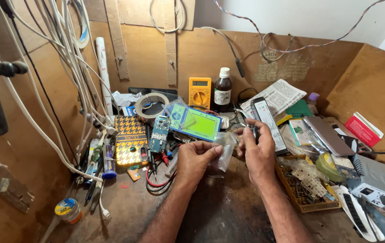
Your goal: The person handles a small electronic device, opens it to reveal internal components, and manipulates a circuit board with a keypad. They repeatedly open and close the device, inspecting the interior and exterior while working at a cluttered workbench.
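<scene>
Forearms lead to 2 hands at bench centre. Left hand (195, 157) pinches clear plastic bag (223, 150); right hand (256, 150), at 3 o'clock, grips small dark part (254, 132), possibly a chip. Risk: part drops into component tray (307, 200) at 4 o'clock.

Right hand (256, 150), centre of frame: fingers are closing over a small dark part (254, 131); its kind is staying unreadable, mostly covered. Left hand (195, 158): thumb and fingers are hiding one edge of the clear plastic bag (223, 148); contents are too faint to tell. Both forearms are running off the bottom edge. White cables (66, 67), upper left, are leaving the frame at the top. Grey device (372, 180), lower right, is being cut by the right edge. Tray (307, 191) contents are too small to resolve.
</scene>
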